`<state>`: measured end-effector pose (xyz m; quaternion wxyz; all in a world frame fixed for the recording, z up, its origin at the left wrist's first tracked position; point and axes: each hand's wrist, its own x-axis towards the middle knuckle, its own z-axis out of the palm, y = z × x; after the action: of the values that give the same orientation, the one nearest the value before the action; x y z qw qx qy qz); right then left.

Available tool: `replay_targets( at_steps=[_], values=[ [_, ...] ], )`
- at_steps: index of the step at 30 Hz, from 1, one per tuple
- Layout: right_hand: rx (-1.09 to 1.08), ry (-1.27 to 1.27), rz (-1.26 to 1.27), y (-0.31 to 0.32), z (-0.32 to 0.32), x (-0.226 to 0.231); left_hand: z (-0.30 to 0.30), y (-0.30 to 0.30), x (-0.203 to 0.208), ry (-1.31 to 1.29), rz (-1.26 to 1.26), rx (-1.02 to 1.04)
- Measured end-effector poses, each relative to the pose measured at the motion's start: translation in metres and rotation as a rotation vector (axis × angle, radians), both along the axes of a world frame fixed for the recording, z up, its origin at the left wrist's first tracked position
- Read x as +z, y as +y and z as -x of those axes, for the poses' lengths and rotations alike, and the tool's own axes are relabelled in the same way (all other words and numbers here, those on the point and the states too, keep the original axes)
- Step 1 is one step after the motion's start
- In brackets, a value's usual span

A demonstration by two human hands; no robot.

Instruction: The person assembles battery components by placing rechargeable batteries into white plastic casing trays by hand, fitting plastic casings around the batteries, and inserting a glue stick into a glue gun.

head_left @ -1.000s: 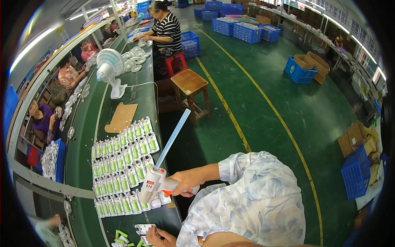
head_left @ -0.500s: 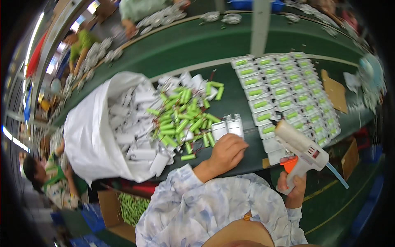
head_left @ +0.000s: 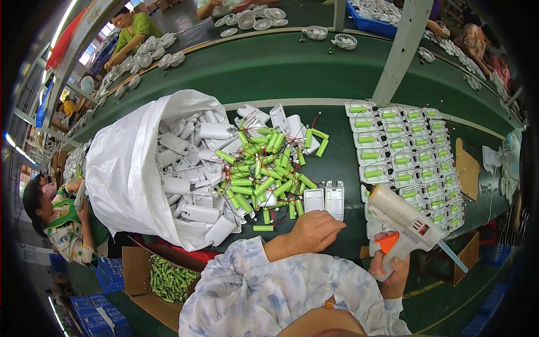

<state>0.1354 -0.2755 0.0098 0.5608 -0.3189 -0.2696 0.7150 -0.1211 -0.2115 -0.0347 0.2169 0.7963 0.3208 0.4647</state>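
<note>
My right hand [head_left: 394, 269] grips a white hot glue gun [head_left: 409, 226] with an orange trigger; a translucent blue glue stick sticks out of its rear. Its dark nozzle points toward rows of white plastic casings [head_left: 397, 145], most holding a green battery cell with thin wires. My left hand [head_left: 314, 231] rests at the near table edge, fingers curled together, with no object showing in it. Just beyond it lie two white casing halves [head_left: 335, 200], side by side. To their left is a pile of green wired battery cells [head_left: 264, 177].
A white woven sack [head_left: 126, 174] spills white casings beside the cells. Below the table stands a cardboard box [head_left: 135, 267] of green cells. A metal post [head_left: 402, 53] rises behind the casing rows, near a green conveyor belt [head_left: 269, 70]. Co-workers sit beyond it and at the left.
My view has shifted, so the table's contents appear farther right and lower. The glue gun stays in my right hand, its nozzle still by the casing rows. My left hand remains curled near the two halves.
</note>
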Motion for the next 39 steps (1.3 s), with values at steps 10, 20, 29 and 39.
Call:
replay_targets(
  at_steps=[10, 20, 29, 39],
  values=[
    [0.002, -0.023, -0.022, -0.004, -0.004, -0.004, -0.002, 0.001, 0.003, 0.036, -0.024, -0.037],
    [-0.036, -0.064, -0.083, -0.007, -0.018, -0.005, 0.005, 0.057, 0.054, 0.308, -0.255, 0.365],
    [0.017, -0.049, -0.039, -0.021, -0.031, -0.022, 0.015, 0.135, 0.000, 0.909, -0.075, 0.620],
    [-0.019, -0.084, -0.123, -0.028, -0.037, -0.002, 0.018, 0.128, 0.039, 0.430, 0.023, 0.532]
  ],
)
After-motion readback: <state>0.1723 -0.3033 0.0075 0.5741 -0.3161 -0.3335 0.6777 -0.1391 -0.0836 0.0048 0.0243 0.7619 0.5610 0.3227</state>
